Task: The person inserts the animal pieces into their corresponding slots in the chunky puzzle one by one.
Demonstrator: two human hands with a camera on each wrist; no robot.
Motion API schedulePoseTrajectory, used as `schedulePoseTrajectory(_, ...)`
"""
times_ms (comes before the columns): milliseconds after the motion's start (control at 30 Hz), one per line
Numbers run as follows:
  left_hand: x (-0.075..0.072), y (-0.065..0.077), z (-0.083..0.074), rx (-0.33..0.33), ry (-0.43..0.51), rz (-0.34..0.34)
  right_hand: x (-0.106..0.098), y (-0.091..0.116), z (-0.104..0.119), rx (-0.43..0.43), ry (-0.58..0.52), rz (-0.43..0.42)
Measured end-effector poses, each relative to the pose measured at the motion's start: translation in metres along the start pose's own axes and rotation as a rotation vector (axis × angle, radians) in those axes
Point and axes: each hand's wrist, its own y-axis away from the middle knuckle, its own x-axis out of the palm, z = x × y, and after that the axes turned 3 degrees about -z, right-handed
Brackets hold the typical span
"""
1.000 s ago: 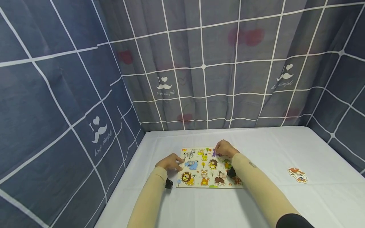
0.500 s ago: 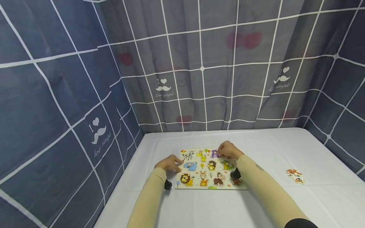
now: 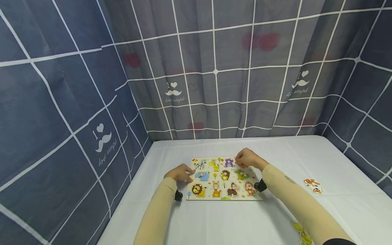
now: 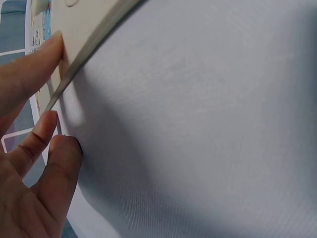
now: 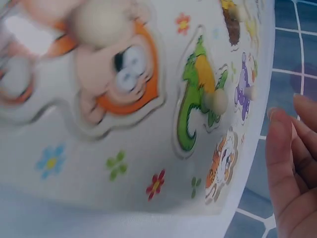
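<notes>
A wooden animal puzzle board (image 3: 196,197) lies flat on the table. Lion, kangaroo, zebra and other pieces sit in it. At its left edge is my left hand (image 3: 180,173), fingers spread; in the left wrist view one fingertip (image 4: 53,45) rests on the board's top and others are at its side edge. My right hand (image 3: 248,158) hovers over the far right corner, fingers bent and holding nothing. Just left of it sits a purple animal piece (image 3: 229,163) with a knob, apart from the fingertips. A crocodile piece (image 5: 190,99) and a tiger picture (image 5: 221,166) show in the right wrist view.
An orange-and-white animal piece (image 3: 313,186) lies on the white table (image 3: 226,221) to the right of the board. A yellow-green piece (image 3: 303,234) lies near the front, partly covered by the right sleeve. Dark checked curtains (image 3: 202,85) surround the table.
My right hand has let go of the purple piece and drawn back to the right. The monkey piece and the yellow-green piece have come into sight. The left hand stays at the board's edge.
</notes>
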Motion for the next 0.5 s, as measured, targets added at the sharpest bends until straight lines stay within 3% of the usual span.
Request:
schedulePoseTrajectory(333, 0.001, -0.007, 0.005, -0.003, -0.028, 0.0, -0.006, 0.016, -0.004, -0.036, 0.128, -0.001)
schedulePoseTrajectory(500, 0.001, -0.006, 0.003, 0.004, -0.02, 0.008, -0.007, 0.024, -0.008, -0.029, 0.106, 0.002)
